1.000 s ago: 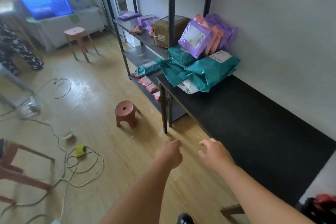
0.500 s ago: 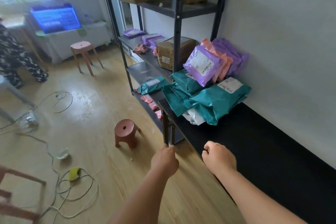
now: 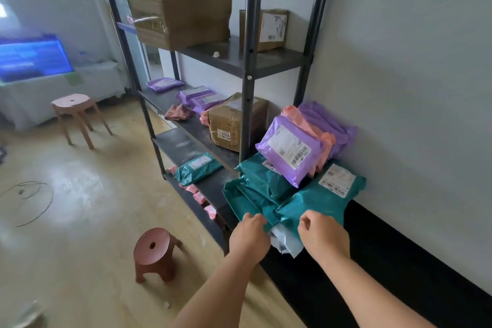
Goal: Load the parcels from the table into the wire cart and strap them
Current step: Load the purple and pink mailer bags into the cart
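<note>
A heap of parcels lies at the far end of the black table (image 3: 386,261). Several teal bags (image 3: 255,189) are in front, among them a big labelled teal bag (image 3: 319,202). A purple bag (image 3: 290,152) and pink bags (image 3: 316,136) lean behind, and a white bag (image 3: 285,243) pokes out underneath. My left hand (image 3: 249,237) curls its fingers round the near edge of the left teal bags. My right hand (image 3: 323,234) is fisted on the near edge of the big teal bag. No wire cart is in view.
A dark metal shelf rack (image 3: 246,88) stands just left of the table, holding cardboard boxes (image 3: 229,122) and more bags. A low brown stool (image 3: 154,250) sits on the wooden floor beside my left arm. A pink stool (image 3: 73,104) and loose cable (image 3: 26,200) lie farther left.
I have stepped closer to the table end. Both hands moved forward from above the floor to the near edge of the teal bags and closed on them.
</note>
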A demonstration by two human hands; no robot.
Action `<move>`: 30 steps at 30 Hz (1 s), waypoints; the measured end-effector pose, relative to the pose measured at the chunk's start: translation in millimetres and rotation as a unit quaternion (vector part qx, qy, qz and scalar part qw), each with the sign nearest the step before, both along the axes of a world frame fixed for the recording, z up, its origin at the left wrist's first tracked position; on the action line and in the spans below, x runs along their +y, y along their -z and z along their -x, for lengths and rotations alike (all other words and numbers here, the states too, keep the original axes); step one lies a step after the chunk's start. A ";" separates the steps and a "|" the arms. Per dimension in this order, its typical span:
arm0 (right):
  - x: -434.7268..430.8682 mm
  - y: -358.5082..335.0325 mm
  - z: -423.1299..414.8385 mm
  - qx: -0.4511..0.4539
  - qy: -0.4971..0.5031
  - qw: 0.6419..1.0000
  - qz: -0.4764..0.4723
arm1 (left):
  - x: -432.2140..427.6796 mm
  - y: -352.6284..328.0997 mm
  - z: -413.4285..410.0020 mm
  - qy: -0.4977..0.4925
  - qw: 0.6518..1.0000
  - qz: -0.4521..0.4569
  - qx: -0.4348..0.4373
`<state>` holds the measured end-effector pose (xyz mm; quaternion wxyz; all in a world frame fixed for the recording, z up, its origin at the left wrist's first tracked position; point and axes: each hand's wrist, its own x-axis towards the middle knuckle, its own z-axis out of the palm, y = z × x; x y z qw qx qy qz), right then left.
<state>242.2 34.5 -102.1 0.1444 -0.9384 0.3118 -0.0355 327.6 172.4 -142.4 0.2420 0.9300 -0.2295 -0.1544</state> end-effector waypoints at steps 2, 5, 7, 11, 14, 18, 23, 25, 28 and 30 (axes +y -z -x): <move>-5.6 -8.7 -25.8 -0.020 0.035 0.999 -0.009 | -6.8 -6.7 -25.7 0.006 1.000 0.020 0.005; -14.0 -26.3 -60.8 -0.061 0.081 0.994 -0.035 | -21.3 -16.7 -64.0 0.011 0.998 0.061 0.009; -19.3 -38.9 -81.8 -0.093 0.093 0.991 -0.040 | -35.1 -23.1 -88.3 -0.009 0.995 0.095 0.027; -35.7 -63.5 -111.9 -0.151 0.101 0.983 -0.001 | -70.4 -37.7 -124.6 -0.055 0.980 0.170 0.086; -54.5 -77.5 -130.4 -0.174 0.070 0.982 0.020 | -95.5 -44.2 -139.0 -0.081 0.964 0.189 0.170; -77.4 -82.4 -155.7 -0.143 0.027 0.988 0.056 | -122.2 -47.2 -151.7 -0.131 0.938 0.197 0.253; -91.5 -72.3 -172.8 -0.072 0.000 0.991 0.112 | -135.2 -42.7 -165.6 -0.217 0.901 0.226 0.299; -93.8 -66.7 -177.7 -0.067 -0.005 0.990 0.123 | -137.1 -38.8 -171.5 -0.238 0.890 0.235 0.309; -93.5 -59.3 -183.3 -0.065 0.000 0.989 0.135 | -137.7 -34.1 -174.0 -0.253 0.880 0.245 0.319; -91.4 -56.6 -185.1 -0.067 0.005 0.989 0.135 | -137.2 -32.6 -172.2 -0.253 0.881 0.246 0.316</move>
